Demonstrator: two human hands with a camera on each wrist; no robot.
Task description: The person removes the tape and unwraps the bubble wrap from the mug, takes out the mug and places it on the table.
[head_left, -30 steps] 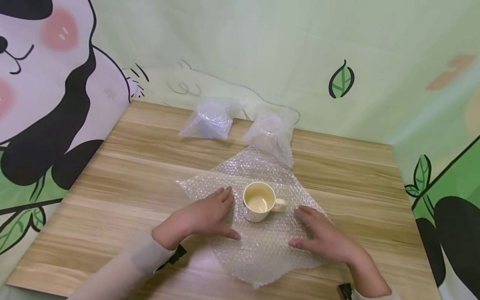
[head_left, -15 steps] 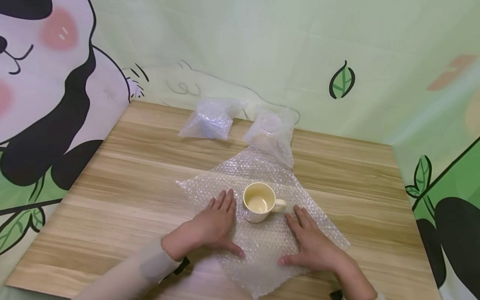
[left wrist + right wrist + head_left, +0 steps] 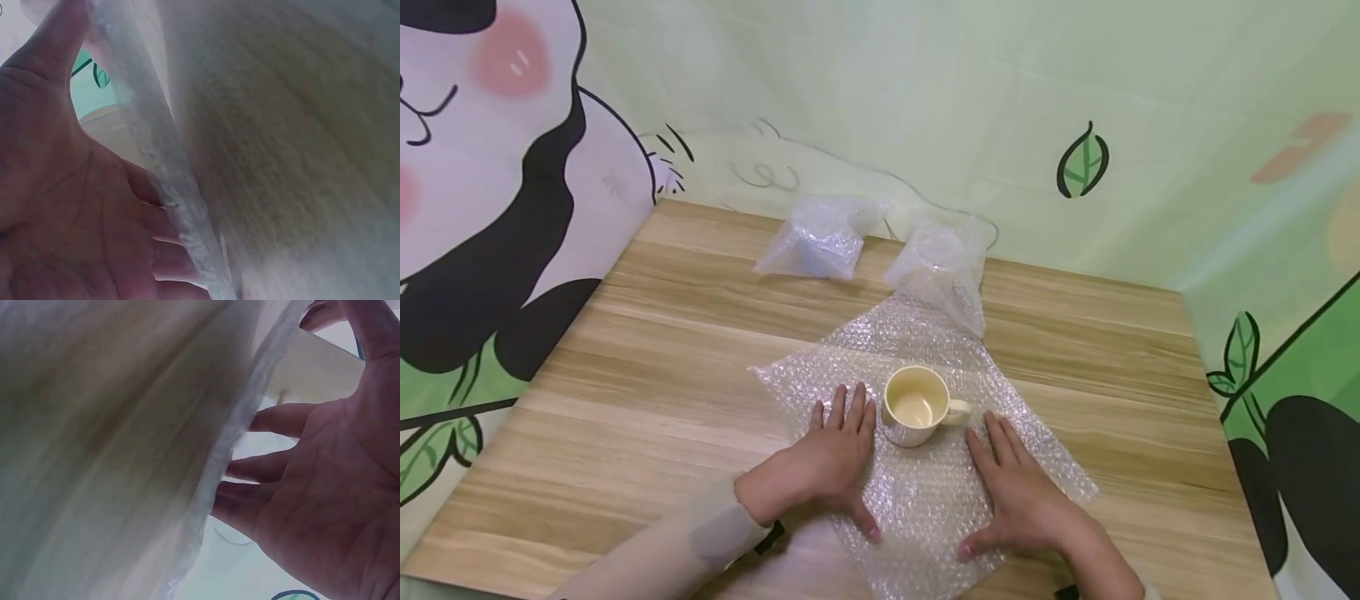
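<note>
A cream mug [image 3: 916, 406] stands upright on a sheet of bubble wrap [image 3: 917, 500], its handle toward the right. To the mug's left, my left hand [image 3: 835, 458] rests on the sheet with fingers straight and spread. On the other side, my right hand [image 3: 1018, 487] presses the wrap with its fingers extended, the tips just below the handle. Each thumb points inward over the near part of the sheet. In the left wrist view the fingertips of the left hand [image 3: 81, 206] meet the sheet's edge. The right hand [image 3: 337, 462] touches the sheet likewise in the right wrist view.
Two bubble-wrapped bundles stand at the back of the wooden table [image 3: 700, 333]: a bluish one [image 3: 823, 237] on the left, a whitish one [image 3: 940, 262] right of it. The far corner of the sheet meets the whitish bundle. A printed cloth [image 3: 887, 100] hangs behind the table.
Both hands have slid nearer the table's front, and the right hand has moved inward. The wrap's near end now reaches lower, and its right corner lies spread out. The mug stays in place.
</note>
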